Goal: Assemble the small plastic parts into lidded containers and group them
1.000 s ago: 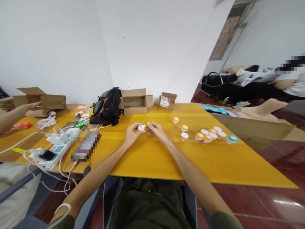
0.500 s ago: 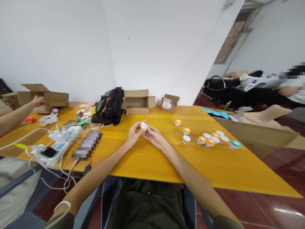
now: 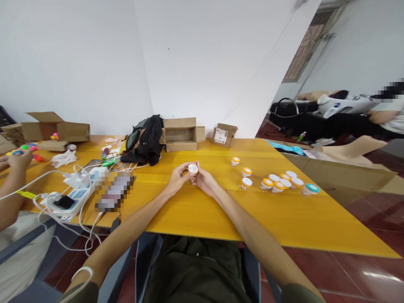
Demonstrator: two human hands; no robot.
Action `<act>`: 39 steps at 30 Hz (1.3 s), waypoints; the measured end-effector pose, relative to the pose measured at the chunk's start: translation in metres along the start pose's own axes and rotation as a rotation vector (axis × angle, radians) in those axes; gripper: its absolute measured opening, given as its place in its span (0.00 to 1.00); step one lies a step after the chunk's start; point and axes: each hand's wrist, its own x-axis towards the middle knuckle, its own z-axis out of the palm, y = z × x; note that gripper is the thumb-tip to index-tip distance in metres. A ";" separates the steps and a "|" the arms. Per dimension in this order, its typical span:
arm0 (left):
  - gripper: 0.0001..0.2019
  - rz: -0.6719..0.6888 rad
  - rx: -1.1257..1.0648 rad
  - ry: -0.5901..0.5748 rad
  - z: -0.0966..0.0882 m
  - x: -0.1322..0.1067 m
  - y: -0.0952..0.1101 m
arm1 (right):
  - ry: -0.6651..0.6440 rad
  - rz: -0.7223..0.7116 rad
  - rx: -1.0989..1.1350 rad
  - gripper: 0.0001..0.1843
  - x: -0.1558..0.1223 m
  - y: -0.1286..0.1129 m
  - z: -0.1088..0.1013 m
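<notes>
A small clear jar [image 3: 192, 168] is held between my two hands above the middle of the table. Its round face, whitish with a trace of orange at the rim, points up toward me. The fingers of my left hand [image 3: 179, 179] close on its left side. My right hand [image 3: 203, 180] wraps its right side, with some fingertips hidden behind it. To the right, single lidded jars stand: one with an orange-rimmed lid [image 3: 235, 161], another orange-rimmed one [image 3: 246, 172] and a white-lidded one [image 3: 246, 183].
Farther right stand several clustered jars [image 3: 277, 186] and a teal-lidded jar [image 3: 312, 189]. Cardboard boxes [image 3: 180, 145] [image 3: 224, 135] and a black bag [image 3: 148, 143] line the wall. At left lie a power strip [image 3: 77, 198], cables and a phone [image 3: 115, 193]. Another person's hands [image 3: 20, 159] hold colourful toys.
The jar in my hands has turned, so its round face now shows more fully with orange at its edge. At left, the other person's arm has drawn back from the cardboard box.
</notes>
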 end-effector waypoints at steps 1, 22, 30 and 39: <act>0.21 0.017 0.018 0.001 0.000 0.000 0.000 | 0.005 -0.011 -0.011 0.27 0.000 0.000 0.000; 0.14 0.144 0.258 0.006 -0.018 0.002 0.003 | 0.108 -0.137 -0.232 0.34 -0.008 -0.012 0.001; 0.13 0.139 0.246 -0.038 -0.016 0.001 0.000 | 0.132 0.029 -0.323 0.34 -0.007 -0.010 0.001; 0.16 0.054 0.160 0.029 -0.017 0.004 -0.005 | 0.034 -0.151 -0.251 0.25 -0.008 -0.019 -0.005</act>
